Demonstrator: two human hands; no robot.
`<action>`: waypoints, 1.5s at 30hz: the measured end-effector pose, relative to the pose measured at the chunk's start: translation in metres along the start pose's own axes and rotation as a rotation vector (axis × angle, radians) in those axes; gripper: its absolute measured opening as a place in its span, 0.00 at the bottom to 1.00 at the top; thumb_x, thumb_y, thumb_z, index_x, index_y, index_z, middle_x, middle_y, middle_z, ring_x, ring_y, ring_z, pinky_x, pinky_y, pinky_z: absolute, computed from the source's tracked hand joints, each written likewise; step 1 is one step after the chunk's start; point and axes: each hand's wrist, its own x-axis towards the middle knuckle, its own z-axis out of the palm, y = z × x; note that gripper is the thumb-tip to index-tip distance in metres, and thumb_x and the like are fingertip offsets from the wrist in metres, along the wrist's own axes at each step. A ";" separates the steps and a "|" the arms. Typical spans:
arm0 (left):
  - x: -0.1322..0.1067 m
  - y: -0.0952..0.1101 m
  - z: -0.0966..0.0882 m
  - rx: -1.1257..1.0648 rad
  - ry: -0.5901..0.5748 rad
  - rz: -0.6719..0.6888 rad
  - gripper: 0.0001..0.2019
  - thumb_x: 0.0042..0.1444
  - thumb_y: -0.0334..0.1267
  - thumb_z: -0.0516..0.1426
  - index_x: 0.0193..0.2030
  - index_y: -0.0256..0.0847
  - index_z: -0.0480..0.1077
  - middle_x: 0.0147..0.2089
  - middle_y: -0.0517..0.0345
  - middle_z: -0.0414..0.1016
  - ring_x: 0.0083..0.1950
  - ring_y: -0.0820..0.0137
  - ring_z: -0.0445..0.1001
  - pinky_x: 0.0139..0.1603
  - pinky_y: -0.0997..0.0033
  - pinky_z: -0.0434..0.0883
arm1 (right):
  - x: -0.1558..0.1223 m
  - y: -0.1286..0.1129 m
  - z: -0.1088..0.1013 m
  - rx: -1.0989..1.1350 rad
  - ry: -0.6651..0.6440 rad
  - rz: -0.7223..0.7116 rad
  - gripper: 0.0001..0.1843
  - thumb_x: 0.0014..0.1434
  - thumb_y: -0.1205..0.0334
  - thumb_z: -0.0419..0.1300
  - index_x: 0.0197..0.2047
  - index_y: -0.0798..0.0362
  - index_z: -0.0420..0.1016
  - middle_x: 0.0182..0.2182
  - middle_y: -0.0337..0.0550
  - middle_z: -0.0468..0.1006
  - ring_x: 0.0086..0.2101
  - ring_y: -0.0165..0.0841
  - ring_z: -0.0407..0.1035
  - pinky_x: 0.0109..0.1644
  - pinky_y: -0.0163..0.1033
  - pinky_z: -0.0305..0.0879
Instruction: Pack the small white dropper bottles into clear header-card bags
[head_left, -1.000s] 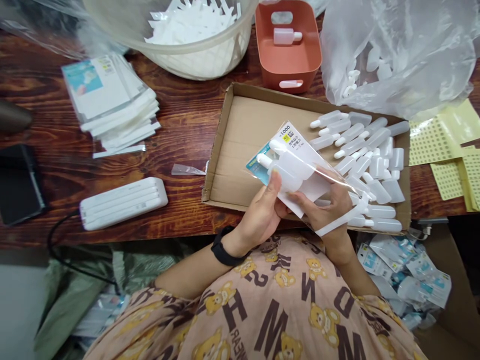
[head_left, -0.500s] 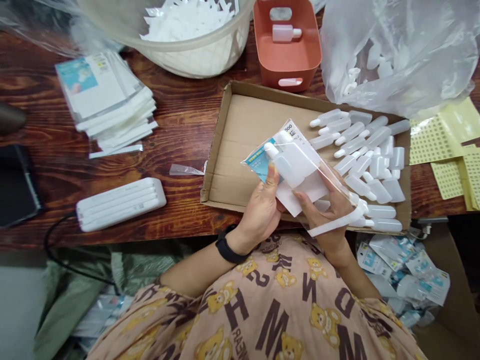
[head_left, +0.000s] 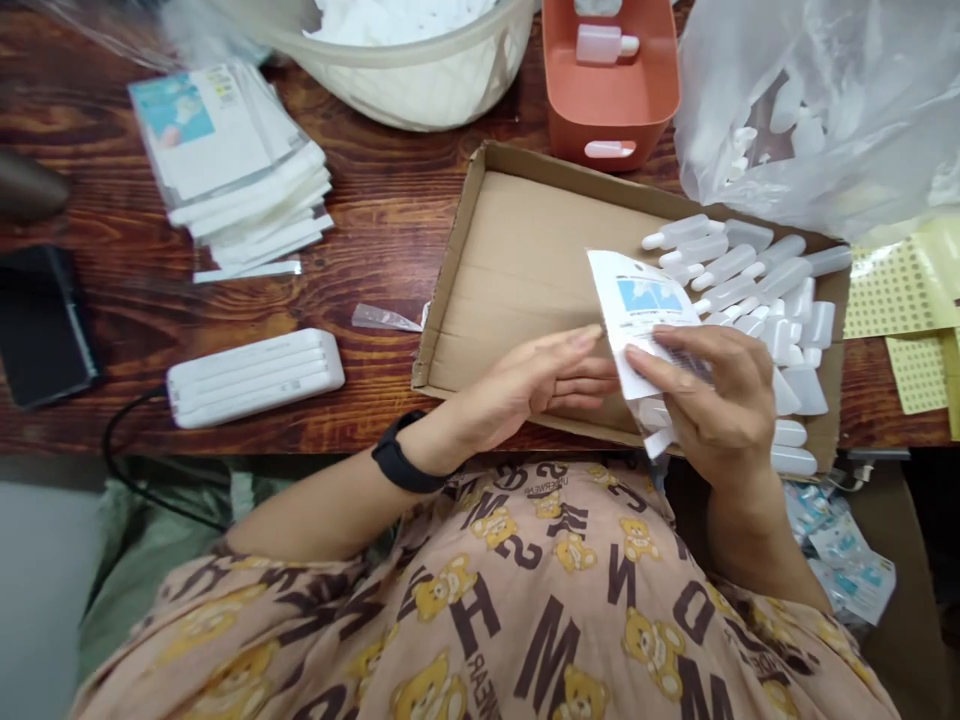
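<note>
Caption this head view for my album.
Right hand holding a white printed packet over a shallow brown cardboard tray.

Reddish-brown wooden table (head_left: 382,205), dark streaked grain, plain grey surface (head_left: 34,590) below its left end

White bowl (head_left: 420,85), orange bin (head_left: 566,138) cut by top edge; print on packet (head_left: 616,315) illegibly small.

The bear-print shirt (head_left: 525,620) shows "UNDERWEAR" and a large "N".
</note>
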 end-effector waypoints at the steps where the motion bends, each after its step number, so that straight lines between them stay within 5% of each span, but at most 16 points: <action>1: 0.001 0.003 -0.002 0.048 -0.051 -0.002 0.25 0.67 0.52 0.67 0.64 0.40 0.79 0.60 0.43 0.85 0.59 0.59 0.83 0.58 0.65 0.78 | 0.001 0.000 0.000 -0.038 -0.070 -0.042 0.29 0.70 0.72 0.64 0.69 0.38 0.74 0.59 0.44 0.82 0.58 0.43 0.77 0.65 0.53 0.73; 7: 0.009 0.006 -0.008 0.138 -0.065 -0.006 0.18 0.71 0.41 0.64 0.65 0.43 0.78 0.65 0.47 0.82 0.56 0.68 0.83 0.52 0.74 0.79 | 0.002 -0.006 0.015 -0.138 -0.253 -0.129 0.22 0.71 0.71 0.63 0.66 0.50 0.74 0.63 0.53 0.80 0.62 0.48 0.71 0.65 0.55 0.69; 12: 0.007 0.009 -0.008 0.081 -0.025 -0.057 0.25 0.71 0.30 0.62 0.72 0.42 0.71 0.59 0.47 0.85 0.50 0.71 0.85 0.53 0.71 0.81 | 0.003 -0.007 0.013 0.011 -0.307 -0.100 0.27 0.69 0.72 0.61 0.70 0.59 0.69 0.65 0.61 0.78 0.66 0.52 0.70 0.69 0.58 0.67; 17: 0.005 0.016 -0.004 0.104 0.040 -0.050 0.35 0.72 0.24 0.56 0.83 0.41 0.53 0.37 0.57 0.86 0.37 0.73 0.84 0.46 0.73 0.81 | 0.005 -0.007 0.006 0.197 -0.246 -0.052 0.18 0.68 0.66 0.69 0.60 0.49 0.77 0.55 0.51 0.83 0.56 0.45 0.77 0.63 0.52 0.72; 22: 0.006 0.018 0.002 0.110 0.109 -0.044 0.32 0.71 0.21 0.54 0.80 0.39 0.59 0.31 0.62 0.81 0.29 0.76 0.80 0.38 0.75 0.80 | 0.013 -0.011 0.008 0.015 -0.280 -0.163 0.07 0.70 0.59 0.69 0.50 0.47 0.78 0.43 0.44 0.83 0.45 0.42 0.74 0.52 0.48 0.67; 29: 0.012 0.019 -0.008 0.002 0.094 -0.137 0.26 0.67 0.27 0.63 0.71 0.35 0.69 0.51 0.40 0.86 0.33 0.70 0.85 0.36 0.72 0.82 | 0.032 -0.015 0.002 -0.058 -0.298 -0.267 0.06 0.75 0.57 0.63 0.45 0.48 0.78 0.38 0.41 0.83 0.40 0.38 0.70 0.47 0.45 0.61; 36: 0.019 0.022 -0.015 0.065 0.023 -0.135 0.13 0.65 0.32 0.67 0.55 0.36 0.78 0.40 0.54 0.85 0.31 0.74 0.82 0.34 0.75 0.83 | 0.040 -0.021 -0.002 -0.094 -0.351 -0.351 0.08 0.75 0.63 0.63 0.41 0.52 0.79 0.36 0.41 0.82 0.40 0.38 0.69 0.46 0.45 0.61; 39: 0.022 0.026 -0.019 0.191 0.004 -0.014 0.16 0.59 0.38 0.72 0.53 0.36 0.81 0.37 0.56 0.85 0.30 0.75 0.79 0.34 0.77 0.80 | 0.042 -0.025 0.001 -0.120 -0.392 -0.412 0.06 0.74 0.67 0.63 0.42 0.54 0.79 0.36 0.43 0.81 0.40 0.39 0.68 0.45 0.45 0.60; 45: 0.018 0.046 -0.037 0.363 0.128 0.260 0.22 0.57 0.49 0.74 0.55 0.40 0.84 0.55 0.48 0.88 0.47 0.67 0.85 0.46 0.75 0.82 | 0.049 -0.039 -0.010 0.249 -0.523 -0.343 0.10 0.79 0.61 0.57 0.44 0.54 0.76 0.40 0.42 0.81 0.41 0.35 0.70 0.47 0.41 0.65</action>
